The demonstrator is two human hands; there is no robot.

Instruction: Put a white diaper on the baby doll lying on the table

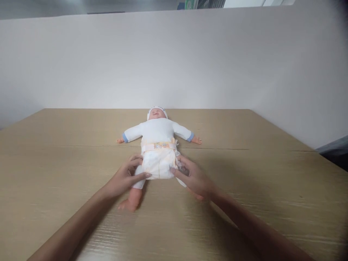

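A baby doll [157, 128] in a white long-sleeved top with blue cuffs and a white cap lies on its back, arms spread, head away from me. Around its hips is a white diaper [159, 163], its waist closed by a printed orange-and-white band [161, 146]. My left hand [126, 175] grips the diaper's left leg edge, thumb on the lower front and fingers at the side. On the other side, my right hand [191, 175] holds the right leg edge between thumb and fingers. The doll's right-side leg is mostly hidden behind my right hand.
The doll rests on a wooden table [81, 163] with a seam running across it. A pale partition wall [163, 61] rises behind the table's far edge and continues along the right. A dark object [335, 152] shows beyond the right edge.
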